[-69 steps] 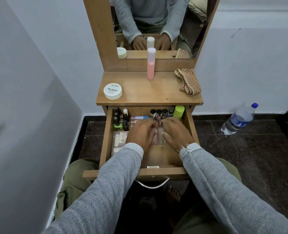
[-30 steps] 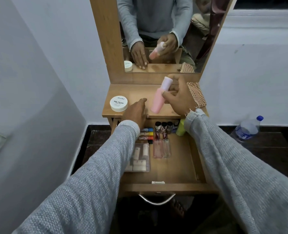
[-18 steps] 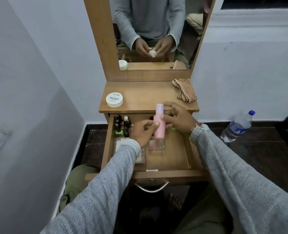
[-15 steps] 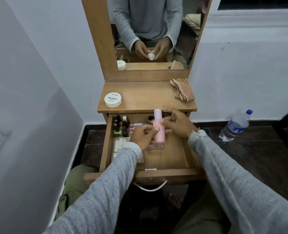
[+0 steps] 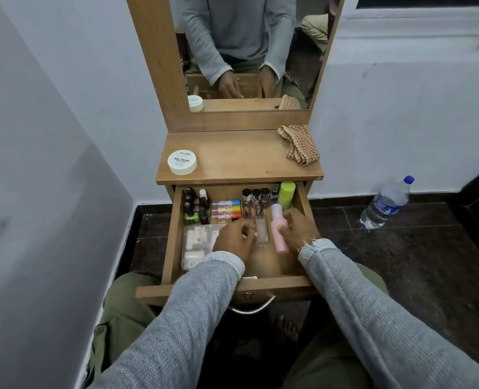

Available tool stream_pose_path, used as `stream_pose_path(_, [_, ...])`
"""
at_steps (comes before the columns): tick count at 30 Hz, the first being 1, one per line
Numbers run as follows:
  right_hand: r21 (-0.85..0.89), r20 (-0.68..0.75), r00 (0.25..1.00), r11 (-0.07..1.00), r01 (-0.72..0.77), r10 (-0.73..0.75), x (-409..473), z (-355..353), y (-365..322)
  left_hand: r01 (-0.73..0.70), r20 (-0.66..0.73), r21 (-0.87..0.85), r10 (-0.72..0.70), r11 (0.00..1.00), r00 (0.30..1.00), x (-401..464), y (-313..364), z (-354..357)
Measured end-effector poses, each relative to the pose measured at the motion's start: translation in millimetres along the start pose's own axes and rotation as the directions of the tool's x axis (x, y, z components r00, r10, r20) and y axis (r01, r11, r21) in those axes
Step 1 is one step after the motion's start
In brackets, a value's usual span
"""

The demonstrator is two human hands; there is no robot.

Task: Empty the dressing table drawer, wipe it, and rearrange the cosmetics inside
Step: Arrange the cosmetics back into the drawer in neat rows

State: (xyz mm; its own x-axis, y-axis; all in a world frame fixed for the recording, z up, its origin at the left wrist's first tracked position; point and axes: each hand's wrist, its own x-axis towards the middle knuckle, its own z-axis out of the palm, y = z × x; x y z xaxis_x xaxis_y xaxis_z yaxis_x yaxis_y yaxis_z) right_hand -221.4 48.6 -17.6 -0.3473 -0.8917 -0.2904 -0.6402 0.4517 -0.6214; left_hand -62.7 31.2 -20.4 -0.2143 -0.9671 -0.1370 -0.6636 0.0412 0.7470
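Note:
The wooden drawer (image 5: 260, 286) stands pulled out under the dressing table top. My right hand (image 5: 297, 230) grips a pink bottle with a pale cap (image 5: 277, 234), laid slanting in the drawer's right half. My left hand (image 5: 234, 240) rests beside it with curled fingertips on a clear glass bottle (image 5: 262, 233). Along the back of the drawer stand dark nail polish bottles (image 5: 196, 204), coloured tubes (image 5: 227, 209), small dark-capped vials (image 5: 256, 196) and a lime green bottle (image 5: 286, 193). A clear plastic box of white items (image 5: 197, 245) lies at the left.
On the table top (image 5: 241, 158) sit a white round nail polish tub (image 5: 182, 162) at the left and a checked cloth (image 5: 300, 144) at the right. A mirror (image 5: 249, 51) rises behind. A water bottle (image 5: 385, 203) lies on the dark floor to the right. White walls close in on the left.
My right hand lifted the pink bottle off the table top, brought it down upright over the drawer, and now lays it slanting in the right half. My left hand dropped onto the clear bottle.

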Motion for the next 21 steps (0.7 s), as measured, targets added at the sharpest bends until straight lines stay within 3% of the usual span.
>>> stream_pose_path(3, [-0.033, 0.026, 0.998, 0.997, -0.065, 0.065, 5.0, 5.4, -3.6, -0.038, 0.03, 0.153, 0.034, 0.987, 0.999, 1.0, -0.3, -1.3])
stream_pose_path(10, [-0.03, 0.026, 0.996, 0.996, -0.086, 0.087, 12.8, 12.5, -6.7, -0.088, 0.096, 0.328, 0.059, 0.94, 0.994, 0.7, 1.0, -0.4])
stream_pose_path(17, [-0.106, -0.019, 0.998, 0.992, -0.063, 0.061, 14.2, 16.5, -4.9, -0.078, 0.116, 0.377, 0.037, 0.923, 0.993, 3.8, -3.2, 3.2])
stream_pose_path(21, [-0.153, -0.048, 0.998, 0.988, 0.036, -0.044, 9.5, 17.4, 0.2, -0.075, 0.101, 0.366, 0.041, 0.928, 0.994, 3.6, -5.1, 4.4])
